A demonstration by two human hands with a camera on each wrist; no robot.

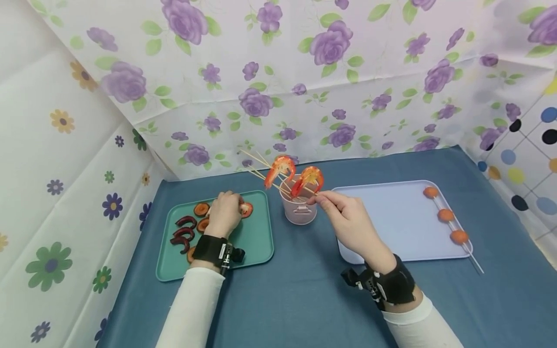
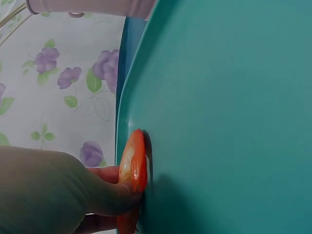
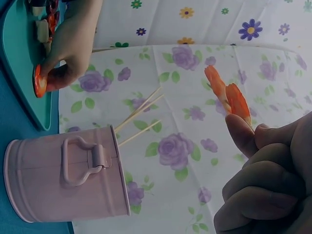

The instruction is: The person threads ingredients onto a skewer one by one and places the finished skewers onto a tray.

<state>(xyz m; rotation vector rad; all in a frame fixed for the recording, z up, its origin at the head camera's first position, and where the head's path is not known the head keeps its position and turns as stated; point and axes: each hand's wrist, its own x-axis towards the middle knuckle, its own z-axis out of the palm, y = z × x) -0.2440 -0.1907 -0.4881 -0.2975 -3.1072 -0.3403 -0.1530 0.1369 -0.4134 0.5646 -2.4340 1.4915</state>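
Two white sleeves come in from the front edge, each with a black strap at the wrist, above the blue-covered table. The left hand pinches a single shrimp between thumb and fingers near the back right corner of the green tray; whether the shrimp touches the tray, I cannot tell. Beside that hand, on the same tray, lie dark curved pieces and brown rounds. The right hand grips a skewer of two shrimp with thumb and forefinger, its other fingers curled in. In the head view the shrimp overlap the rim of the pink bucket, which stands between the trays with bare sticks leaning out of it. On the lavender tray, at its right end, lies a skewer of three orange balls, its near tip jutting past the rim. A purple-flowered cloth hangs behind.
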